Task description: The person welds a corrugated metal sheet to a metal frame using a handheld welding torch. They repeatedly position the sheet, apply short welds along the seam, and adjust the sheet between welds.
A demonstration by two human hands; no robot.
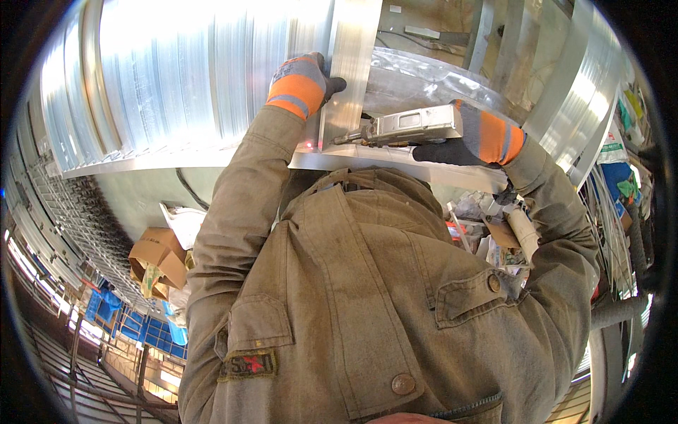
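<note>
At the panel [233, 78], a silver tool [417, 123] points lengthwise left.

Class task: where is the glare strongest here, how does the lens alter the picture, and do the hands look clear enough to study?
Head view: glare is strongest on the ribbed metal, washing nearly white along the top; head view: the fisheye bows outer edges and leaves black corners; head view: the gloved left hand and right hand look reasonably sharp.
</note>
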